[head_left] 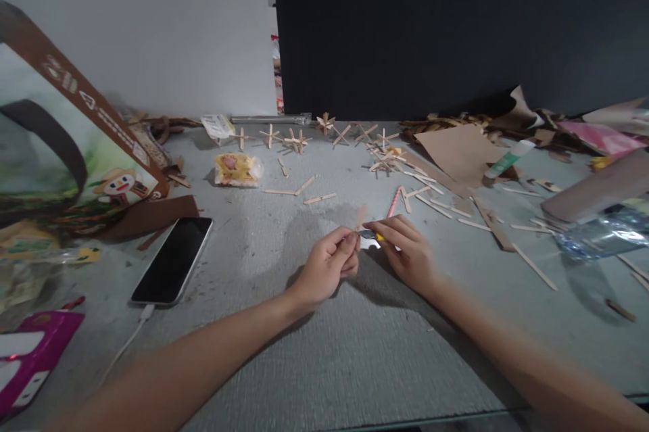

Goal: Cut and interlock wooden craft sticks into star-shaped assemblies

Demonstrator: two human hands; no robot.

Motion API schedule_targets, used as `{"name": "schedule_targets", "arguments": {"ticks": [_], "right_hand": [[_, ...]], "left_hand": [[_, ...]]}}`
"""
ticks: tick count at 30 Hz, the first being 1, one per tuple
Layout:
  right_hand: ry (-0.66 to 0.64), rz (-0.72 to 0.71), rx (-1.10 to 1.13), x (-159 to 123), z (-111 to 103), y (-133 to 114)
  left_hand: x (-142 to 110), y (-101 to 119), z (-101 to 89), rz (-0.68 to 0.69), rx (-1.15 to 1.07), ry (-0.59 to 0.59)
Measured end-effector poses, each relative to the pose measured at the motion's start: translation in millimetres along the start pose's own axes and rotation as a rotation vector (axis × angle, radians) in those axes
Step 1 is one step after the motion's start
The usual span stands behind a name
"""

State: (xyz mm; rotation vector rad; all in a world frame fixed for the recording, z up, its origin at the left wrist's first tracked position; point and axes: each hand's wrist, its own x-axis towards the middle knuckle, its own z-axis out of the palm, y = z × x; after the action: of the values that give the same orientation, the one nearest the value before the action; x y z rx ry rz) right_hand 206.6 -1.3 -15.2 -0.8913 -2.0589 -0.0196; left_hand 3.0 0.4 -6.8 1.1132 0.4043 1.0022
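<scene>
My left hand [328, 263] and my right hand [405, 249] meet over the grey table [355, 351], fingers pinched. The left hand holds a thin wooden stick [360, 216] that points up and away. The right hand grips a small tool with a yellow handle and a metal tip [370, 235], its tip against the stick. A pink striped stick [394, 202] lies just beyond the right hand. Several loose wooden sticks [319, 199] and several glued star-shaped stick pieces [298, 140] lie farther back.
A phone [173, 259] on a white cable lies at the left, beside a printed bag [76, 168]. A small snack packet [237, 169] sits behind it. Brown paper [459, 151], a glue tube [508, 159] and a clear plastic bag [603, 232] clutter the right. A pink box [30, 351] is at the near left.
</scene>
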Motion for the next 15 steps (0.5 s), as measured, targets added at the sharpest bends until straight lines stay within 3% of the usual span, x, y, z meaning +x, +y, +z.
{"name": "schedule_targets", "arguments": {"ticks": [15], "right_hand": [[0.007, -0.024, -0.023, 1.7, -1.1, -2.5]], "left_hand": [[-0.6, -0.6, 0.0, 0.006, 0.008, -0.014]]}}
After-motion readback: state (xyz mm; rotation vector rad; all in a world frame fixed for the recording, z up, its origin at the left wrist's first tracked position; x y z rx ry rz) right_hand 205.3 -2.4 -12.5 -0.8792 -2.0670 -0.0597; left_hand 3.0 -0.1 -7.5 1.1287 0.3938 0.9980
